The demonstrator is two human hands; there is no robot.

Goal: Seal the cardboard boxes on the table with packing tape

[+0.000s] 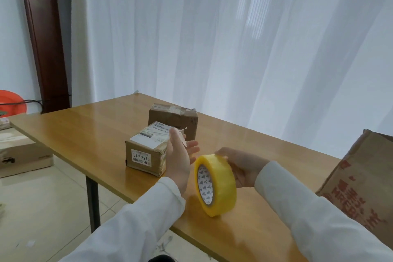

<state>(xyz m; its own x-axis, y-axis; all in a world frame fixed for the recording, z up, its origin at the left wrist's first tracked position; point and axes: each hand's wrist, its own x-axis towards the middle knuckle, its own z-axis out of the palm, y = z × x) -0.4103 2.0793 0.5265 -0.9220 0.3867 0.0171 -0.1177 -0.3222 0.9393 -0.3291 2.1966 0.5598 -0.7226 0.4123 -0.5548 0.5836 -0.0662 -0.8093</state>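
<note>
My right hand (240,168) grips a yellow roll of packing tape (215,185) from its right side and holds it upright just above the wooden table (89,134). My left hand (180,155) is raised beside the roll with the palm facing right and the fingers apart, holding nothing. Just left of that hand sits a small cardboard box (144,153) with white labels. A second, darker cardboard box (176,119) with tape on its top stands behind it.
A large cardboard box (359,180) with red print leans at the table's right edge. White curtains hang behind the table. On the left are a flat carton (21,155) on the tiled floor and an orange object (10,102).
</note>
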